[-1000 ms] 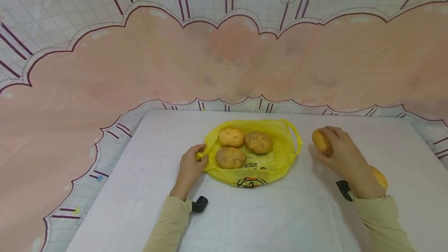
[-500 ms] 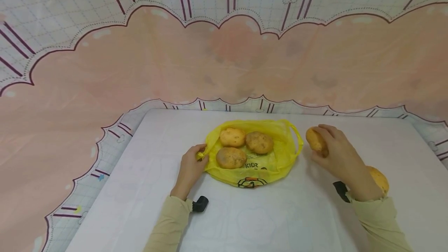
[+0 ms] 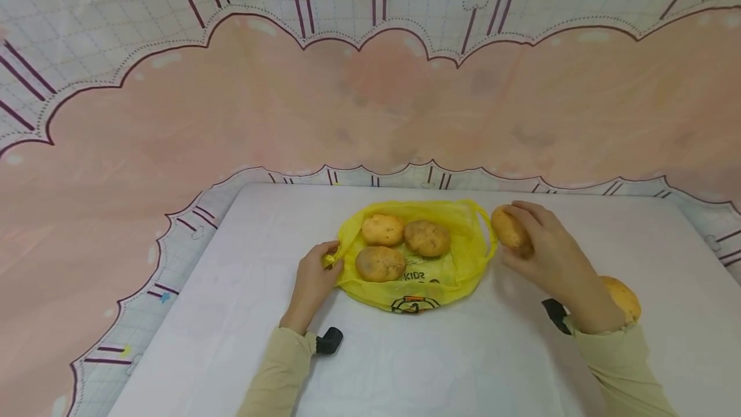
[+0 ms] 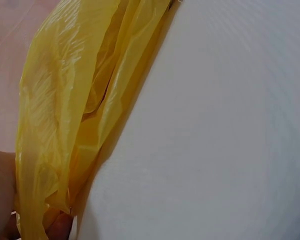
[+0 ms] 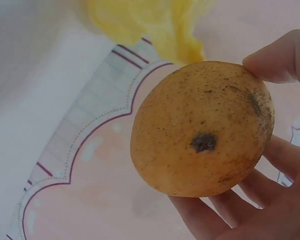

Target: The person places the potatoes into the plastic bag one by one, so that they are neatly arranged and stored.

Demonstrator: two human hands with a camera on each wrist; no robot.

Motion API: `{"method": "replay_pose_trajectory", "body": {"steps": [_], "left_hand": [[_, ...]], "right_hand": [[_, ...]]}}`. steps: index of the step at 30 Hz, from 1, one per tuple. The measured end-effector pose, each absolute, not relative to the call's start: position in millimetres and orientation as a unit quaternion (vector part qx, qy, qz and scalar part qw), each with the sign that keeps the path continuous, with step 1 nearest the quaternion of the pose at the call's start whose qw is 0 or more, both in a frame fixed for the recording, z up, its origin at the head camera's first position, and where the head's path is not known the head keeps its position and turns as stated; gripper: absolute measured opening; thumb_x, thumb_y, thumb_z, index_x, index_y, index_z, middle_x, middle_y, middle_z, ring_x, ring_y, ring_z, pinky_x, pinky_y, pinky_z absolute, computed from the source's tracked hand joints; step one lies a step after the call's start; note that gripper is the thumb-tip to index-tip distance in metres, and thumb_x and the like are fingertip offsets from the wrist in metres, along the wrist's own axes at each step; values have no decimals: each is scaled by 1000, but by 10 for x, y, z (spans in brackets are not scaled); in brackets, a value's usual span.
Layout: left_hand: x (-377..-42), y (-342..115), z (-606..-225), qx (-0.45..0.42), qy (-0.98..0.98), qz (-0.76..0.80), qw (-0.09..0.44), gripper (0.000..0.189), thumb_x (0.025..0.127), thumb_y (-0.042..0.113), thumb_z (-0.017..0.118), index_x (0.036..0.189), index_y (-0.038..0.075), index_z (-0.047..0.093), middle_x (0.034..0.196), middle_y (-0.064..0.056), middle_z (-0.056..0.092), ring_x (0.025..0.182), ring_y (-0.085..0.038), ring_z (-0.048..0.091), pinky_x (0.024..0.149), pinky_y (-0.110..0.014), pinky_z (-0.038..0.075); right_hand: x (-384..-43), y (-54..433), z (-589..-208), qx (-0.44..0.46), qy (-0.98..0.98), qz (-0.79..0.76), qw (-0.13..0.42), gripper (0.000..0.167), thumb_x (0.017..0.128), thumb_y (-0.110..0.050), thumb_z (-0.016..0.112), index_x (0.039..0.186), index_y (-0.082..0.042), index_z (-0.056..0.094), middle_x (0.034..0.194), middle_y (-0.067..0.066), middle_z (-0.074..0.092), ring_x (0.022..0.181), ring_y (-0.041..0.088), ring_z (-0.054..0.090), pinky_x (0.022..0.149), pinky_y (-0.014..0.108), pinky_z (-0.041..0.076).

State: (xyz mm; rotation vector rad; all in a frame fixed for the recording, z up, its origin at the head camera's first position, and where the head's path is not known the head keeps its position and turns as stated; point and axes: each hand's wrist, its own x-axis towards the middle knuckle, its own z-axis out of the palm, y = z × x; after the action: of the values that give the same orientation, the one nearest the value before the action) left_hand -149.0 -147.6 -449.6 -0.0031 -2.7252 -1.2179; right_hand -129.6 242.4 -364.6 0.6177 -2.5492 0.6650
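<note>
The right hand point(image 3: 548, 258) is gripping a dark-spotted potato point(image 3: 511, 229), its thumb and fingers spread to the potato's own breadth and pressing on its sides. This potato is being held between two and three o'clock from the middle of the yellow bag point(image 3: 370, 296), just beside a handle point(image 3: 494, 248); whether they are touching cannot be told. The left hand point(image 3: 312, 280) is pinching the bag's edge between eight and nine o'clock, thumb and fingers sitting close together on the plastic. Five potatoes are showing: that gripped one; three potatoes point(image 3: 382, 230) lying in the single bag, at ten o'clock, one o'clock and just before nine; and a loose potato point(image 3: 624, 298) resting on the white table point(image 3: 451, 365), at four o'clock from the right hand.
</note>
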Motion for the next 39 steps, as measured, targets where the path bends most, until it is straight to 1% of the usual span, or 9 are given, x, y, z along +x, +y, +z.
{"method": "replay_pose_trajectory", "body": {"steps": [7,11,15,19,27,32,39], "left_hand": [[-1490,-1477,-4506,-3,-911,-405,79,39,90,6,69,127,-1,63,118,-17,67,112,-31,61,97,-45,50],[-1491,-1468,-4497,-5,-910,-406,81,39,90,7,69,127,-1,63,118,-17,67,111,-31,61,97,-45,50],[-1499,-1463,-4493,-6,-910,-405,84,38,90,7,69,127,-1,63,117,-17,67,110,-31,61,97,-45,50],[-1507,-1460,-4491,-10,-911,-402,85,39,90,7,69,127,-1,63,117,-17,67,111,-31,61,96,-45,51],[-1498,-1480,-4471,-1,-910,-404,87,38,89,7,69,126,0,64,117,-17,67,111,-32,61,98,-45,49],[-1497,-1482,-4479,-6,-912,-400,89,38,89,6,68,126,-1,63,116,-18,67,111,-32,61,98,-46,49],[-1489,-1476,-4490,-4,-913,-399,82,37,90,6,68,126,-1,63,116,-18,67,113,-33,60,101,-47,47]], "right_hand": [[-1306,2359,-3650,240,-913,232,235,64,71,-7,77,132,-2,56,135,20,52,117,38,52,90,56,52],[-1296,2319,-3627,240,-912,232,238,65,72,-10,79,132,-4,57,136,19,53,120,37,52,92,56,51],[-1279,2274,-3603,244,-914,230,231,65,72,-10,80,133,-3,56,136,20,52,120,39,52,91,58,52],[-1267,2226,-3597,250,-914,230,220,65,73,-8,79,134,-3,56,136,21,52,120,40,53,91,59,52],[-1271,2126,-3642,253,-918,223,208,64,75,-11,74,135,-4,55,138,18,52,122,35,53,93,54,52],[-1273,2072,-3669,264,-917,226,198,64,75,-12,75,136,-5,55,138,18,52,122,36,52,92,56,52],[-1277,1995,-3712,277,-916,216,193,63,75,-15,74,135,-5,56,137,18,53,124,36,52,93,56,51]]}}
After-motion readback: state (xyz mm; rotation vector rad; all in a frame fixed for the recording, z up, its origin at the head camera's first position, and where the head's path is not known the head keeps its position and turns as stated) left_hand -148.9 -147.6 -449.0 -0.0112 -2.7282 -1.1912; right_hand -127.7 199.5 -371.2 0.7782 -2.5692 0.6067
